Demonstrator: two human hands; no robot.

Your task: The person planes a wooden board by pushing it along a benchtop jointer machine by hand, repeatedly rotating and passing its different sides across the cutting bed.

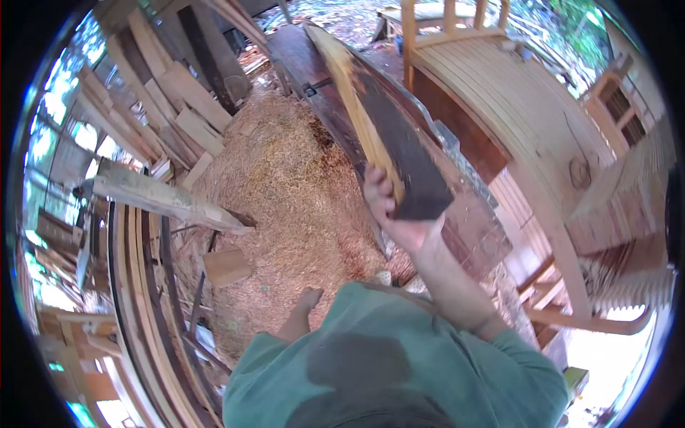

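My right hand (396, 210) grips the near end of a long wooden plank (407, 146), with fingers curled over its left edge. The plank has a dark, weathered face and a pale yellow, freshly bared edge. It slants away from me above a long reddish-brown workbench (474, 235); whether it touches the bench I cannot tell. Low at my left side hangs my left hand (308, 299), over the floor and apart from the plank. Its fingers are too small and blurred to read.
Wood shavings cover the floor (285, 171). Boards (193, 93) lean at the back left, near a thick beam (164, 200). Long planks (132, 285) lie along the left. On the right stands a slatted wooden bed-like frame (499, 85).
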